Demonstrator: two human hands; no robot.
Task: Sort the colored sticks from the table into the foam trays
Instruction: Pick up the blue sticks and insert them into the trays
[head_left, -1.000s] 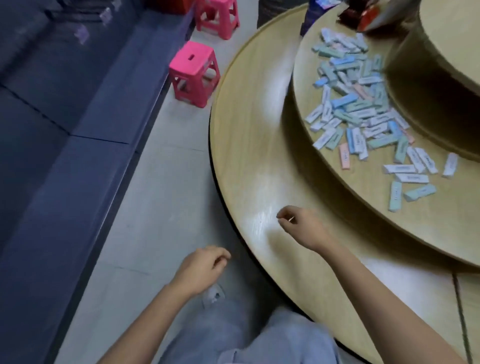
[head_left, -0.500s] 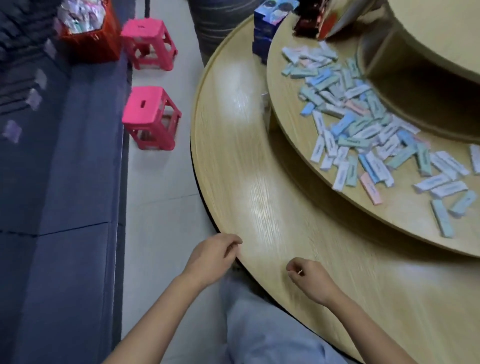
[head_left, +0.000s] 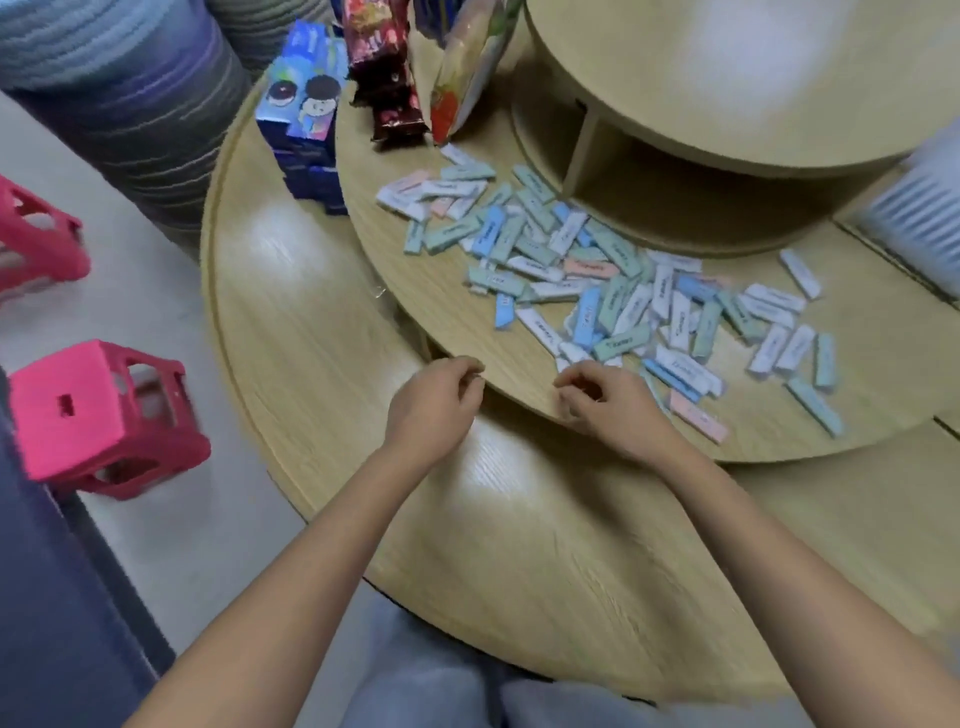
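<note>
Both hands are now arriving at the rim of the table's (head_left: 311, 312) raised tier, up from its near edge, so picking is probably starting. The left hand (head_left: 436, 405) and right hand (head_left: 608, 408) are curling loosely; I cannot tell whether they are pinching anything. Several dozen colored sticks (head_left: 587, 317) are lying heaped just beyond the hands; two pink stools (head_left: 93, 410) are standing on the left.

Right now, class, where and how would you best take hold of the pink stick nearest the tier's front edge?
Probably pinch the pink stick across its two long sides at mid-length, coming from above: it lies flat and narrow, with nothing against its near side.
</note>
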